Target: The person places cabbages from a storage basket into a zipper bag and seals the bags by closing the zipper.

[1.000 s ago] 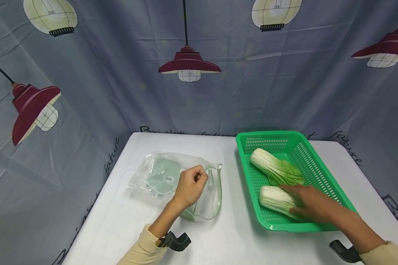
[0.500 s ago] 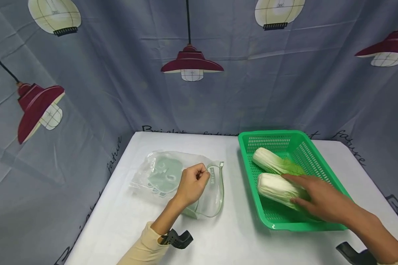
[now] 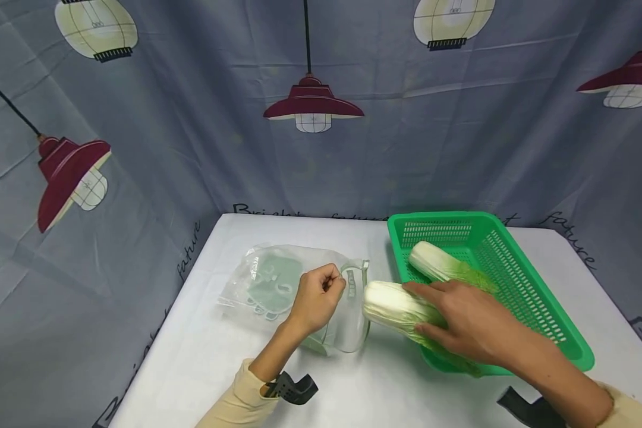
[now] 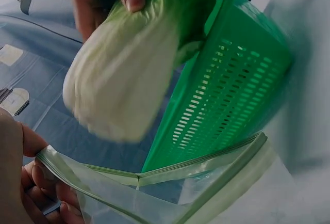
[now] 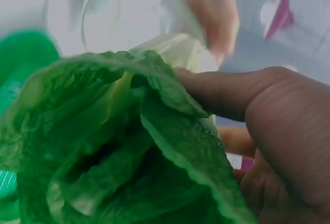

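My right hand (image 3: 468,321) grips a napa cabbage (image 3: 398,306) around its leafy half, white base pointing left, over the left rim of the green basket (image 3: 535,285). In the right wrist view the cabbage's ruffled green leaves (image 5: 118,146) fill the foreground. My left hand (image 3: 317,297) pinches the upper edge of a clear zip bag (image 3: 305,255) with a pale green print. From the left wrist, the bag's mouth (image 4: 227,177) gapes apart, and the cabbage base (image 4: 121,84) hangs just beyond it. A second napa cabbage (image 3: 444,261) lies inside the basket.
A white table (image 3: 192,345) carries the bag on its left half and the basket on its right. Behind and beside it hangs a grey-blue curtain (image 3: 353,160) printed with lamps. Dark camera mounts (image 3: 294,389) stick out from both wrists.
My right hand has lifted the nearer cabbage from the basket and moved it left toward the bag's mouth. The left hand keeps its pinch on the bag.
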